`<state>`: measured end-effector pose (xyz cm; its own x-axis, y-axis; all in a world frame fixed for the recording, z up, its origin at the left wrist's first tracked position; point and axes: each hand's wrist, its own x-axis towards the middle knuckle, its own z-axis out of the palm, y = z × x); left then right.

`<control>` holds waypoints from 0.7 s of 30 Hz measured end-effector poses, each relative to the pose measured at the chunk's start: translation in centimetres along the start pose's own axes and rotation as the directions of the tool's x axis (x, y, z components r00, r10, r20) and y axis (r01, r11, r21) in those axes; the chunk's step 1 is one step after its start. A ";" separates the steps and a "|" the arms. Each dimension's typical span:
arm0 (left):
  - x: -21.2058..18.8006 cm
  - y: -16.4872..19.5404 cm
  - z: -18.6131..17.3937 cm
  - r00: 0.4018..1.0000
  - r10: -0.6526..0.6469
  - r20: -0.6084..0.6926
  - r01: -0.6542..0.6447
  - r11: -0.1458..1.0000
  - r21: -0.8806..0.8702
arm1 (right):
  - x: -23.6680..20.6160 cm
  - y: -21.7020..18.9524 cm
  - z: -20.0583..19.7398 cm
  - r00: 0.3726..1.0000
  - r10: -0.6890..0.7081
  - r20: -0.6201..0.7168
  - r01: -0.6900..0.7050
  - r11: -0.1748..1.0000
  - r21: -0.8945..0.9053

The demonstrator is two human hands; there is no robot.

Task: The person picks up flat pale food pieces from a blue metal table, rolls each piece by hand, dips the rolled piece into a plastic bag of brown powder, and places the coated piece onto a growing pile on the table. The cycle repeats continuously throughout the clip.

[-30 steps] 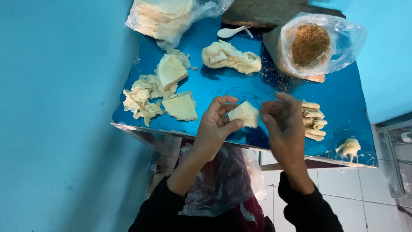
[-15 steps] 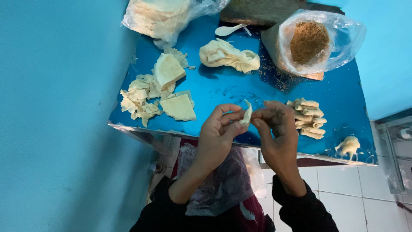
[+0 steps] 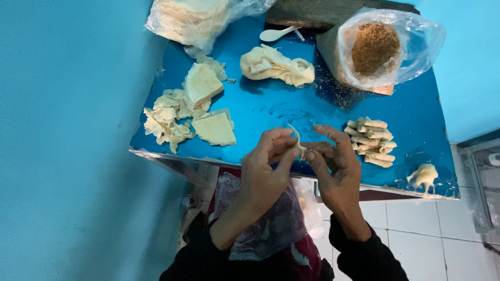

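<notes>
We see the left hand point(image 3: 268, 174) and right hand point(image 3: 333, 166) pinched together on a small pastry wrapper point(image 3: 298, 145), held above the blue table's near edge point(image 3: 271, 112); finished rolls point(image 3: 372, 141) lie just right of the hands; triangular wrappers point(image 3: 213, 129) lie left; bare tabletop sits between them.

A small work corner in blue

Plain blue painted walls point(image 3: 67, 130) stood on both sides of a glossy blue metal-edged tabletop point(image 3: 271, 106), whose surface threw back soft light; below lay a white tiled floor point(image 3: 416, 229) with dark grout.
</notes>
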<state>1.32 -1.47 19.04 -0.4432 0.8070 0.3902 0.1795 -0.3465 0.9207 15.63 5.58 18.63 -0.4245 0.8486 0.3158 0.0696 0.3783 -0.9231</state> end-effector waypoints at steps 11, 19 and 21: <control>-0.3 -0.8 0.3 0.996 0.063 -0.061 -0.055 0.990 0.127 | -0.1 0.8 0.9 0.999 -0.034 -0.039 0.038 0.992 0.121; -0.2 -1.6 0.3 1.000 -0.029 -0.002 0.029 1.000 -0.005 | 0.0 1.5 1.0 0.997 -0.033 -0.064 0.044 0.984 0.175; -0.2 -2.0 0.3 0.996 -0.082 -0.022 0.081 0.995 -0.060 | 0.0 1.3 0.6 0.998 -0.042 -0.050 0.050 0.982 0.181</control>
<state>1.30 -0.77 17.15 -0.4754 0.8223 0.3127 0.0895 -0.3083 0.9471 15.19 5.86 17.26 -0.3812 0.8494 0.3650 -0.1169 0.3473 -0.9304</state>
